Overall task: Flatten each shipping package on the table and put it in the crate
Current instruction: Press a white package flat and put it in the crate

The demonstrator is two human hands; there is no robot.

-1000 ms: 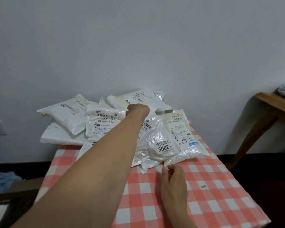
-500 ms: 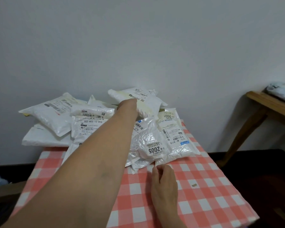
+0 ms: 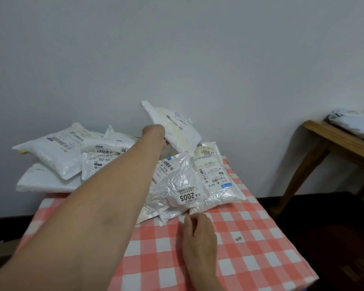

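Your left hand (image 3: 153,134) has lifted the top white mailer (image 3: 177,129) above the pile (image 3: 185,185), fingers gripping its edge (crate unseen); flattening comes next. Your right hand (image 3: 198,232) rests empty, loosely curled, on the checked tablecloth (image 3: 261,248).

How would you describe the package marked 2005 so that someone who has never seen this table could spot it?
Find the table with the pink checked cloth; a pile of white packages lies at its far end. The 2005 package sits at the pile's near edge, just beyond the right hand. Its wrinkled, shiny wrap and the big 2005 on its label set it apart.
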